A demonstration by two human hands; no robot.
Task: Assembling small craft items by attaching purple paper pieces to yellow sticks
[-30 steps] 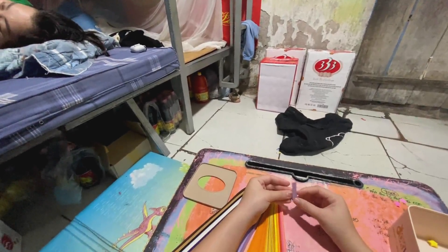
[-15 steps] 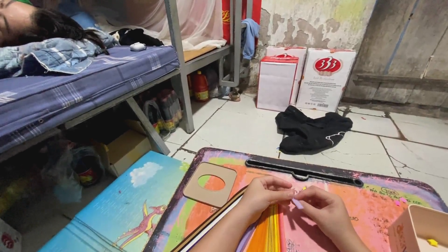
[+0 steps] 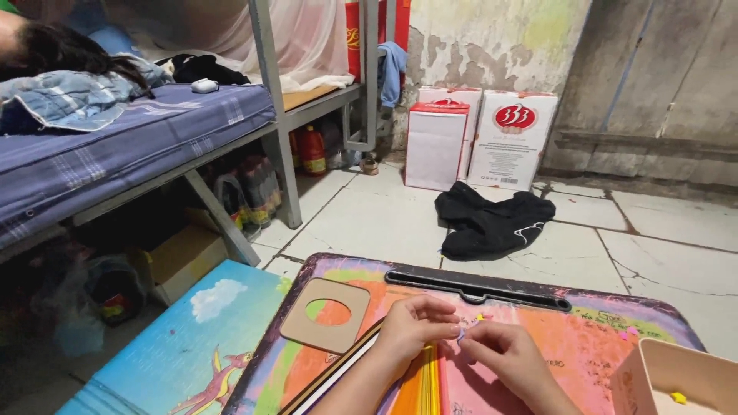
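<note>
Pink paper strip (image 3: 461, 335) pinched between left hand (image 3: 411, 327) and right hand (image 3: 503, 355) — fingertips meeting over colourful board (image 3: 584, 346), above paper stack (image 3: 419, 384) — cardboard template (image 3: 324, 315) alongside.

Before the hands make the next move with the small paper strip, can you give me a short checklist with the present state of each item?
1. Both hands meet at the paper strip: ok, the left hand and the right hand pinch it between their fingertips.
2. Strip shape: cannot tell, it is too small and partly hidden.
3. Stack of coloured paper strips within reach: ok, it lies under the wrists.
4. Colourful lap desk has bare surface ahead of the hands: ok.
5. Cardboard template with round hole apart from the hands: ok, it lies to the left.
6. Beige box upright and open: ok, at the right edge.
</note>
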